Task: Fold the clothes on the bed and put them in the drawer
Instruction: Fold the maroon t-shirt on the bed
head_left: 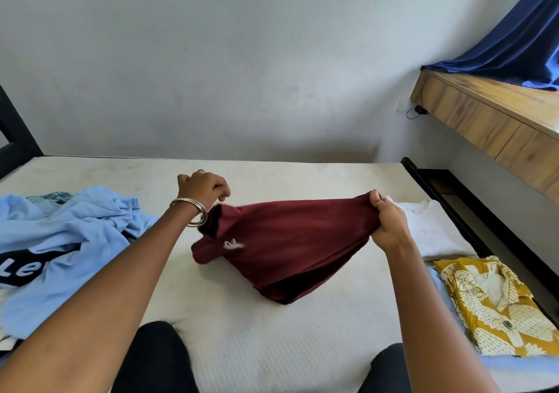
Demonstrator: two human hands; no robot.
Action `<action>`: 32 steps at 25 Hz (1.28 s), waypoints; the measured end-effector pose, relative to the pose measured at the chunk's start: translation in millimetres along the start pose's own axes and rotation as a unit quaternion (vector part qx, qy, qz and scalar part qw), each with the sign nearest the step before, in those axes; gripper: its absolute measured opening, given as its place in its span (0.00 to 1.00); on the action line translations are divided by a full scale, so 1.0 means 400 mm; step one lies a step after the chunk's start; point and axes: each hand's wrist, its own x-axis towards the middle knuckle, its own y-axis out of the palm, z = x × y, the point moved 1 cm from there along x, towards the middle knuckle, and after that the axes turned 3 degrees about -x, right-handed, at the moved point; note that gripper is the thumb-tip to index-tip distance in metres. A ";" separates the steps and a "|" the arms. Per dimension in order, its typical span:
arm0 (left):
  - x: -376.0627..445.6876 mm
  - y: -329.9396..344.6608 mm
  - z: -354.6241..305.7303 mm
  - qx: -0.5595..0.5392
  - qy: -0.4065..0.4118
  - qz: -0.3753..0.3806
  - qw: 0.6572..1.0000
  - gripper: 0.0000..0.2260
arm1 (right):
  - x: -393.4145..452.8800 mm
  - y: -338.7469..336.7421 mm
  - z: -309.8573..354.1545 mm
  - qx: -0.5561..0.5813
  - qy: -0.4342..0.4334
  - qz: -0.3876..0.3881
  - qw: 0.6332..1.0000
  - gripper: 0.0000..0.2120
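Grey-white wall (242,59) fills upper half, 12 o'clock. Dark blue curtain (514,41) at 2 o'clock, hem pooled on wooden ledge (496,96). Ledge runs along right wall, wood-grain front panels below it. White wall socket (403,104) at 3 o'clock, just left of ledge end; black plug with looped cord (419,110) touching it. Black frame piece (15,138) at 9 o'clock against wall.

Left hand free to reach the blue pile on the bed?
Probably yes. The left hand hovers by the maroon shirt's collar, apparently holding nothing, and the blue clothes pile lies just beside that arm, unobstructed.
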 end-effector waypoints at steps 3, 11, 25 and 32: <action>0.001 0.002 0.005 -0.181 -0.023 -0.005 0.983 0.10 | -0.001 0.021 0.031 -0.048 -0.037 0.002 0.998 0.08; -0.154 0.287 -0.173 -0.165 0.004 0.206 0.964 0.19 | -0.073 0.200 0.073 -0.185 -0.157 0.065 0.968 0.11; -0.135 0.351 -0.136 -0.283 -0.110 0.012 0.953 0.08 | -0.147 0.260 0.201 -0.008 -0.115 0.195 0.974 0.11; -0.057 0.172 -0.086 -0.432 -0.232 -0.225 0.842 0.06 | 0.002 0.140 0.207 -0.117 -0.099 -0.107 0.982 0.08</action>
